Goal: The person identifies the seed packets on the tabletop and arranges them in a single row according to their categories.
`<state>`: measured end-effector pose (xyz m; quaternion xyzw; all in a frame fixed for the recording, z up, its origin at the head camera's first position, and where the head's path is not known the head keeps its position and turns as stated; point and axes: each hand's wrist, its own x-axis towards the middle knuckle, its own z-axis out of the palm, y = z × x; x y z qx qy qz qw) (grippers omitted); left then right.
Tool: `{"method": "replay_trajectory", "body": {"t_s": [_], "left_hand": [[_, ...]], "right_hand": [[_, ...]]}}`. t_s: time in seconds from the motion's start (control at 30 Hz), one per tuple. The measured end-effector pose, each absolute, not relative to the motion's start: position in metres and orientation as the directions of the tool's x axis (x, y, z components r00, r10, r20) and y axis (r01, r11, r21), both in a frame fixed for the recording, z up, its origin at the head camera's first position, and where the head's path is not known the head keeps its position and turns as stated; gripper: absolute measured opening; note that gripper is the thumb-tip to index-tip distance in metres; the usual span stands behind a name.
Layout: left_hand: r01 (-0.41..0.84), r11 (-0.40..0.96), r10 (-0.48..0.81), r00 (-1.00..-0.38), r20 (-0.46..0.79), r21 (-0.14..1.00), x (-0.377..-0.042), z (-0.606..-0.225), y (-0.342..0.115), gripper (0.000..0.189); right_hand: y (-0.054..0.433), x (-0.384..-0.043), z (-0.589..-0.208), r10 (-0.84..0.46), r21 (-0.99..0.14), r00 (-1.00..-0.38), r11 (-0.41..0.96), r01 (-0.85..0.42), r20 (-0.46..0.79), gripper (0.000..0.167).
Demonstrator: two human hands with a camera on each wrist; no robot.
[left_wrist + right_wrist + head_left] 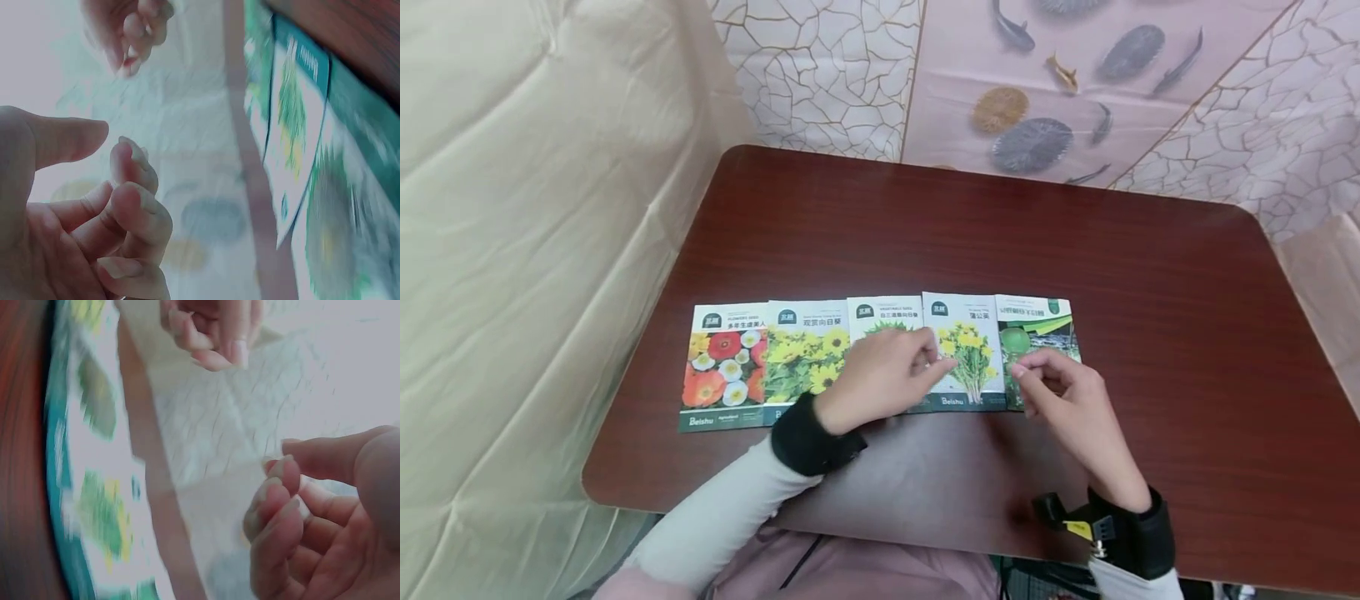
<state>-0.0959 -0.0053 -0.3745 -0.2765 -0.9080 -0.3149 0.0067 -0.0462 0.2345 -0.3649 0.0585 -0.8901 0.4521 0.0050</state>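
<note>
Several seed packets lie side by side in a row on the table. At the left end is the packet with red and white flowers, then the packet with yellow flowers. My left hand hovers over the middle seed packet and covers most of its picture. To its right lies the packet with a bunch of yellow-flowered plants. By the dark green packet at the right end is my right hand, overlapping its lower part. Both hands have loosely curled fingers with nothing between them.
The packets lie on a dark reddish-brown table with rounded corners. Cream cloth hangs along the left side. Behind the table is a patterned backdrop. Black bands circle both wrists, the right one bearing a small device.
</note>
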Motion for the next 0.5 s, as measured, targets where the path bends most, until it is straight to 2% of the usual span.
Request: {"method": "replay_trajectory", "body": {"t_s": [0.17, 0.3, 0.5], "left_hand": [[0.392, 0.660, 0.310, -0.919, 0.243, 0.641, -0.076, -0.373, -0.055, 0.017], [0.259, 0.659, 0.166, -0.966, 0.199, 0.706, -0.062, -0.372, -0.082, 0.015], [0.210, 0.639, 0.124, -0.978, 0.169, 0.740, -0.056, -0.371, -0.094, 0.017]], "right_hand": [[0.210, -0.043, -0.362, -0.123, -0.885, -0.980, 0.424, -0.195, 0.158, 0.006], [0.201, -0.038, -0.366, -0.090, -0.923, -0.981, 0.333, -0.190, 0.170, 0.006], [0.199, -0.035, -0.373, -0.044, -0.937, -0.985, 0.303, -0.173, 0.168, 0.007]]}}
